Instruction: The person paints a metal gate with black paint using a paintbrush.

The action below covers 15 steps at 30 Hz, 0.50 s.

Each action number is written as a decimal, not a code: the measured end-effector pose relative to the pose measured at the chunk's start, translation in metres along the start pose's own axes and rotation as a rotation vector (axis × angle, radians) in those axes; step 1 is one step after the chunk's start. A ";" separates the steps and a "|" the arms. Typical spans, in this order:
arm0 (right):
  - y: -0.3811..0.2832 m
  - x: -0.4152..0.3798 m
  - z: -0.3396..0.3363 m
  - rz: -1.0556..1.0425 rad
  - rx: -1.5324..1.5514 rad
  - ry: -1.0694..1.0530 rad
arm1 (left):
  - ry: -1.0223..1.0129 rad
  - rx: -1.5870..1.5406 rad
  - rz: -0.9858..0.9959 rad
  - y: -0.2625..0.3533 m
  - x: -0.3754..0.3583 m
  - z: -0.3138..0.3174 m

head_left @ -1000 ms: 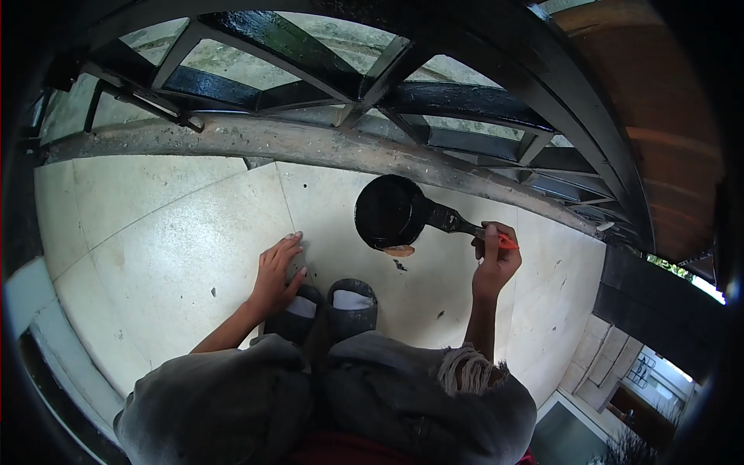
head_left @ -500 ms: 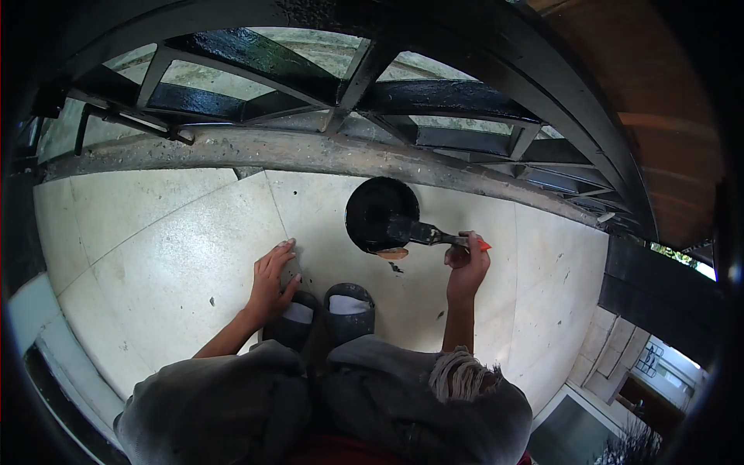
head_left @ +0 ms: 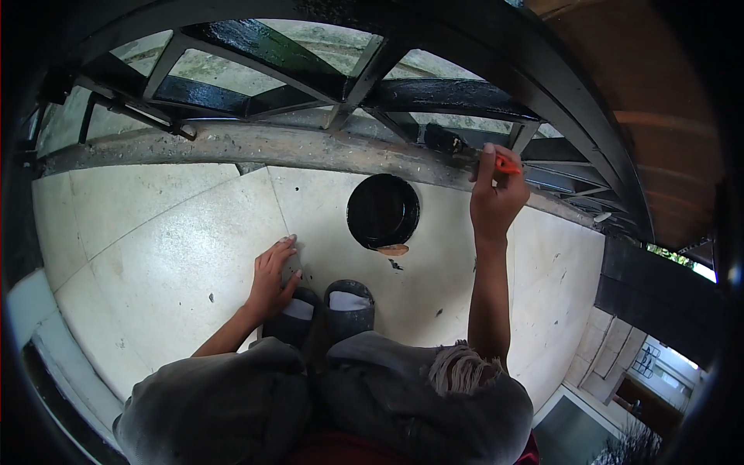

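My right hand (head_left: 500,198) grips a paintbrush (head_left: 466,153) with an orange-red handle end. Its dark, paint-covered bristles overlap a lower bar of the black metal gate (head_left: 446,98) in this view. Nearer to me on the tiles stands a round container of black paint (head_left: 382,211), with a brown piece (head_left: 394,249) at its near rim. My left hand (head_left: 273,275) holds nothing; its fingers are spread apart, beside my left slipper.
Pale floor tiles (head_left: 182,232) with dark paint specks lie around the container. A rough concrete ledge (head_left: 310,152) runs under the gate. My slippered feet (head_left: 349,306) are just in front of my knees. A brown panel (head_left: 666,139) rises at the right.
My right hand has lifted the paintbrush out of the paint container and moved it forward and right, up to the gate. My left hand has stayed in place.
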State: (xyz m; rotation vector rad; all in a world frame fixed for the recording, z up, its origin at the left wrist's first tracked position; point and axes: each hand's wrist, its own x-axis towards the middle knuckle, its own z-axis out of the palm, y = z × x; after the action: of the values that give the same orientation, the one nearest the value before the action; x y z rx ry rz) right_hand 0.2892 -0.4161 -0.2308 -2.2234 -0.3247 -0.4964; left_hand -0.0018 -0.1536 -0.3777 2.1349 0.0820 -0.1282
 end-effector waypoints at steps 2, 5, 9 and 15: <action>-0.001 0.004 0.012 -0.044 -0.052 -0.024 | 0.002 0.000 0.000 0.000 0.000 0.000; -0.003 0.009 0.019 -0.078 -0.143 -0.052 | -0.010 -0.006 -0.011 0.001 0.000 -0.001; -0.016 0.015 0.017 -0.178 -0.205 0.000 | -0.009 -0.003 -0.008 0.000 0.000 -0.003; -0.015 0.021 0.025 -0.153 -0.206 -0.058 | 0.001 0.000 0.000 0.000 0.002 -0.002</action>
State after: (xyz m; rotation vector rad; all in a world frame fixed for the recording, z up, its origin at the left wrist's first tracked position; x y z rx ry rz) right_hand 0.3082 -0.3864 -0.2260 -2.4274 -0.4966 -0.5691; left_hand 0.0006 -0.1515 -0.3773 2.1355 0.0824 -0.1271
